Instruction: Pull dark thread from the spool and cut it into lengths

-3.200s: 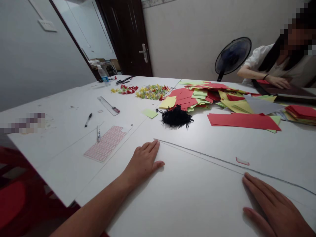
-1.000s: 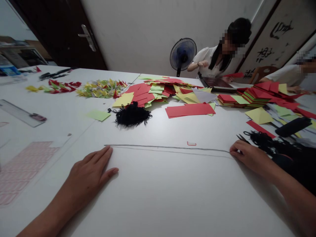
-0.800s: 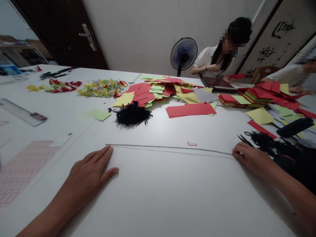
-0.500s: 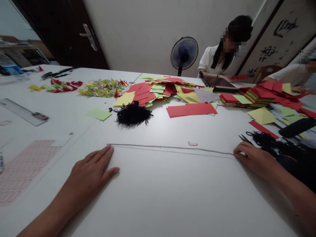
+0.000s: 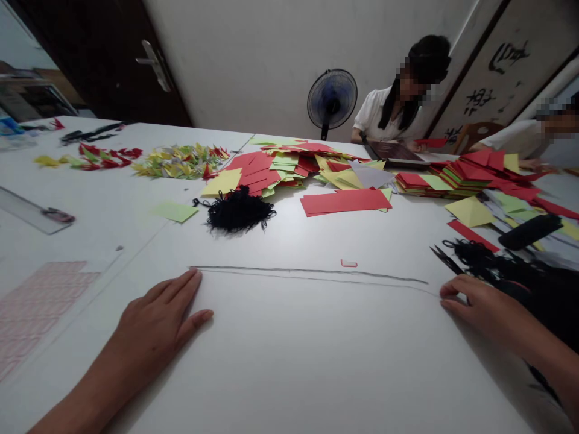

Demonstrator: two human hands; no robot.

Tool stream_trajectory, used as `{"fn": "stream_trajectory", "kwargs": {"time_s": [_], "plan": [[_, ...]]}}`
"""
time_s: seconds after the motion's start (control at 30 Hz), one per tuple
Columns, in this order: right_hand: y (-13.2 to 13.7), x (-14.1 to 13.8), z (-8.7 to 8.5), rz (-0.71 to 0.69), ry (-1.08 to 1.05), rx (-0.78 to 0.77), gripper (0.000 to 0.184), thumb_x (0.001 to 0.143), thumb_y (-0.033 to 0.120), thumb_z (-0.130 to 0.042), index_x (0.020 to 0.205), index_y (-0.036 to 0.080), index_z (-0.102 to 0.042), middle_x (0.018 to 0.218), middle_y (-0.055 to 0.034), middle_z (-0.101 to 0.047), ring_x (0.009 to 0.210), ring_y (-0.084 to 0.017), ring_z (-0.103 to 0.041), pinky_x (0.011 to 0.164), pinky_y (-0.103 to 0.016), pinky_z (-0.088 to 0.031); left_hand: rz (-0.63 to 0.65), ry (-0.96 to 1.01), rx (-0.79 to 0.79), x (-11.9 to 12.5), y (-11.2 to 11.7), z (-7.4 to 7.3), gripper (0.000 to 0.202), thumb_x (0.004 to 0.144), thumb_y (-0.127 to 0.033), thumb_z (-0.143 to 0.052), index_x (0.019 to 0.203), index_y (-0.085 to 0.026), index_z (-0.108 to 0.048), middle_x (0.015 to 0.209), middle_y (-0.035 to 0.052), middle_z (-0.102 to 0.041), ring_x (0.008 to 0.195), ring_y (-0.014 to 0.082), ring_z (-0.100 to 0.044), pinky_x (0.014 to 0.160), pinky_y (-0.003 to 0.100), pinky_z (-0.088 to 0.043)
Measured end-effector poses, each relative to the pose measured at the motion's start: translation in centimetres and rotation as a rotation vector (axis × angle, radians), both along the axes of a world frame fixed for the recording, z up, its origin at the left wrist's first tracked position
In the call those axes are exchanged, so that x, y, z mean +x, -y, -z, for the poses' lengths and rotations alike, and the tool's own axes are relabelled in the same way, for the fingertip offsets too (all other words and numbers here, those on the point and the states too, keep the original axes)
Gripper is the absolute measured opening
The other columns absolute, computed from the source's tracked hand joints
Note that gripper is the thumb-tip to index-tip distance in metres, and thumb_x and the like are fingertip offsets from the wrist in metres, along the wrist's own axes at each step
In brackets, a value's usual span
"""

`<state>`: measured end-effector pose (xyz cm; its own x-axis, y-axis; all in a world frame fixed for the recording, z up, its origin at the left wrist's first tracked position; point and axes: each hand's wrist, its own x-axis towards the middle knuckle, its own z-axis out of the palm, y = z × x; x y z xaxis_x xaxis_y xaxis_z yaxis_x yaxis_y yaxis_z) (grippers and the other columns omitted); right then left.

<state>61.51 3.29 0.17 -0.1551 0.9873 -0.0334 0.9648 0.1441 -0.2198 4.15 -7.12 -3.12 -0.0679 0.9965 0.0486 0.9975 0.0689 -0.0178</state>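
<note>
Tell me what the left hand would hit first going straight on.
The left hand would likely reach the black thread tangle first, crossing only the pencil line; depth is unclear.

Both bare hands (image 5: pixel 154 319) flat, fingers (image 5: pixel 456 295) spread.

Hmm — need left and right distinct check.

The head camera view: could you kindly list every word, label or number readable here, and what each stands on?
Nothing can be quoted: the brush characters on the wall panel are too stylised to read, and the markings on the ruler and the bottle label are too small or blurred.
</note>
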Motion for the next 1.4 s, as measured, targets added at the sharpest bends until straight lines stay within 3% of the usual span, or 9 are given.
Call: {"fn": "stream_trajectory", "kwargs": {"time_s": [0.13,0.3,0.43,0.63,0.9,1.4], "plan": [[-0.2,-0.6,0.2,-0.037,0.022,0.029,0.025,0.079,0.041,-0.047,0.067,0.026,-0.064,0.082,-0.0069,-0.071,0.068,-0.022,-0.065,0.056,-0.034,-0.048,0.01,0.009,0.022,0.0,0.0,0.0,0.085,0.091,-0.07,-0.027,0.147,-0.011,-0.051,0.154,0.0176,-0.051,0.136,0.0392,-0.05,0.102,0.051,-0.046],[-0.5,-0.8,0.6,0.028,0.114,0.083,0.02,0.08,0.035,-0.048,0.067,0.026,-0.061,0.083,-0.0075,-0.069,0.066,-0.021,-0.064,0.055,-0.034,-0.043,0.032,0.015,0.031,-0.1,0.0,-0.2,0.086,0.091,-0.071,-0.024,0.146,-0.011,-0.052,0.153,0.0172,-0.052,0.136,0.0379,-0.051,0.102,0.049,-0.046],[-0.4,-0.5,0.8,0.051,0.082,0.125,0.023,0.082,0.042,-0.049,0.074,0.026,-0.064,0.097,-0.0083,-0.07,0.07,-0.023,-0.065,0.057,-0.036,-0.045,0.033,0.013,0.039,-0.1,0.0,-0.2,0.087,0.092,-0.073,-0.023,0.146,-0.012,-0.051,0.153,0.0175,-0.052,0.136,0.0377,-0.051,0.103,0.049,-0.046],[-0.2,-0.3,1.0,0.025,0.017,0.043,0.03,0.081,0.051,-0.051,0.082,0.026,-0.068,0.1,-0.0054,-0.071,0.07,-0.021,-0.064,0.062,-0.036,-0.047,0.037,0.01,0.032,-0.1,0.0,-0.2,0.086,0.092,-0.072,-0.023,0.146,-0.012,-0.051,0.152,0.0181,-0.052,0.135,0.038,-0.051,0.102,0.05,-0.047],[-0.9,-1.4,1.0,0.032,0.049,0.062,0.027,0.081,0.041,-0.042,0.072,0.025,-0.061,0.088,-0.0044,-0.069,0.068,-0.018,-0.063,0.056,-0.031,-0.042,0.057,0.006,0.064,-0.3,-0.1,0.1,0.087,0.092,-0.073,-0.024,0.145,-0.009,-0.053,0.15,0.0195,-0.054,0.134,0.038,-0.053,0.104,0.05,-0.046],[-0.9,-2.0,0.8,0.08,0.017,0.087,0.032,0.08,0.047,-0.038,0.075,0.025,-0.061,0.092,-0.006,-0.069,0.077,-0.021,-0.065,0.061,-0.033,-0.045,0.068,-0.01,0.124,-0.6,-0.1,0.6,0.079,0.093,-0.068,-0.029,0.143,-0.013,-0.056,0.148,0.0162,-0.057,0.131,0.0368,-0.056,0.1,0.049,-0.05]]}}
